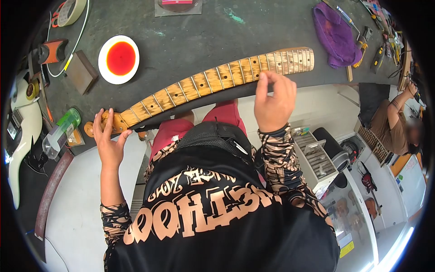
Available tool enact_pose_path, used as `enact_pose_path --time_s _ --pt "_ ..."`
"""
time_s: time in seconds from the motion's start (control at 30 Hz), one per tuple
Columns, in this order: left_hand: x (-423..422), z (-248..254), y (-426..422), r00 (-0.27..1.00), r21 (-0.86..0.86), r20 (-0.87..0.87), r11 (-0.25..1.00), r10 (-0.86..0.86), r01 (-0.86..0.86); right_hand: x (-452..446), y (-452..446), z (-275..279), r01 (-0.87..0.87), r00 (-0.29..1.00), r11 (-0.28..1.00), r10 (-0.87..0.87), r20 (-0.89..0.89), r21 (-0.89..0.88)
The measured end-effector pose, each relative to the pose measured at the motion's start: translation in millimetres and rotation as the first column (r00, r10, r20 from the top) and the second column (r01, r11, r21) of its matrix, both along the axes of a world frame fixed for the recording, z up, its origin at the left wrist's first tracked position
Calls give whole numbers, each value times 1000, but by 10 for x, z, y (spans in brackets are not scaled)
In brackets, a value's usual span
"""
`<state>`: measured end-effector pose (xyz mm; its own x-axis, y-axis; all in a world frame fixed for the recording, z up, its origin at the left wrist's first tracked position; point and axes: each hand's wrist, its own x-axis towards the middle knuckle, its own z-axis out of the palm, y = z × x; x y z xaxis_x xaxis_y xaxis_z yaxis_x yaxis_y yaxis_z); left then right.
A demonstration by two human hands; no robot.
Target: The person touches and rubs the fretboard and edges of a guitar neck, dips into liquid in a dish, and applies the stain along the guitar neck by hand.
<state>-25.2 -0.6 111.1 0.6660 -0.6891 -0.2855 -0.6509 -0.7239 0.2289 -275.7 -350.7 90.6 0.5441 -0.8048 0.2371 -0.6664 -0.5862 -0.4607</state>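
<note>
A maple guitar neck (208, 84) with metal frets and dark dot inlays lies slantwise along the bench's near edge. Most of its fretboard is amber with dark streaks; the right end is paler. My left hand (110, 145) holds the headstock at the left end, fingers spread over it and thumb on the near side. My right hand (275, 99) is closed in a pinch, fingertips at the fretboard's near edge, right of the middle. What it pinches, if anything, is hidden. A white bowl (103, 68) of red-orange liquid (121, 58) stands beyond the neck, left of centre.
On the dark bench (181, 45), a purple cloth (334, 34) lies right, near pliers (362, 45) and other tools. A brown block (81, 72), tape roll (72, 11) and clear green-topped container (63, 131) stand left. A person (394, 122) sits far right, beyond a drawer cabinet (315, 156).
</note>
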Motion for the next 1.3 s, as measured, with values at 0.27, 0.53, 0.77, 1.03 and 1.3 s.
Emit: enact_pose_path --time_s 0.27,0.53,0.77,1.03,1.3 --pt "8 -28 3 998 -19 -45 999 42 -43 -34 67 -40 18 999 1000 -18 48 10" --pt "14 -25 7 998 -12 -49 999 48 -49 -75 19 -60 14 998 1000 -14 61 7" --pt "19 -24 6 1000 19 7 1000 -1 1 -104 32 -75 18 996 999 -21 83 37" --pt "9 -9 -17 998 -9 -38 999 40 -41 -106 26 -51 48 995 996 -54 83 71" --pt "14 -14 1 998 -16 -46 999 47 -48 -63 -66 -38 -39 997 999 40 71 -18"
